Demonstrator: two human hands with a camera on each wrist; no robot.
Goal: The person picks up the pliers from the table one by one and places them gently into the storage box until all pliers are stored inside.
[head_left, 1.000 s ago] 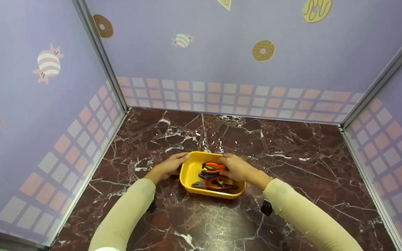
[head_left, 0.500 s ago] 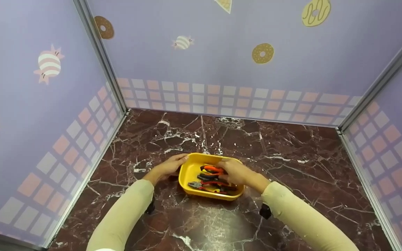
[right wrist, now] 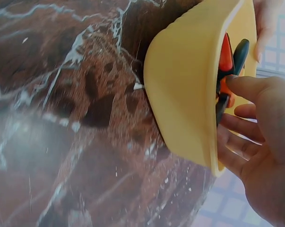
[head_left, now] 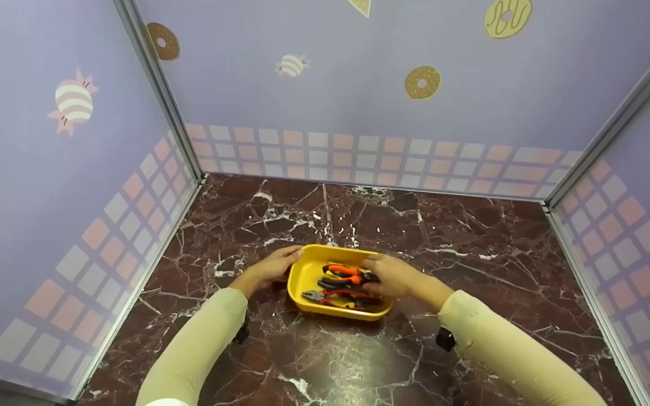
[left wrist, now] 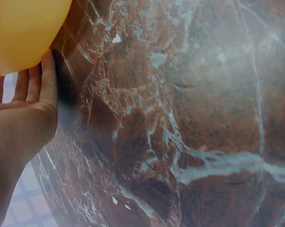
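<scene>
A yellow plastic bin (head_left: 302,282) stands on the marble surface with several pliers in it. My left hand (head_left: 271,266) lies against the bin's left outer wall, its fingers fairly straight in the left wrist view; the thumb is hard to make out. Inside the bin's right part, my right hand (head_left: 395,275) pinches a pair of orange-and-black pliers (head_left: 353,279) near the pivot and head. In the right wrist view the thumb presses that pair, while the fingertips are partly hidden by the bin wall. Red-handled pliers (head_left: 312,295) with grey metal jaws lie along the near side.
Dark red marble (head_left: 455,254) with white veins surrounds the bin. Purple panels printed with sweets close off the back (head_left: 359,101), left (head_left: 26,152) and right (head_left: 646,169), joined by metal posts.
My right hand has shifted slightly right in the bin, uncovering more of the orange-and-black pliers, whose pivot now shows beside the fingers. The left hand stays at the bin's left wall.
</scene>
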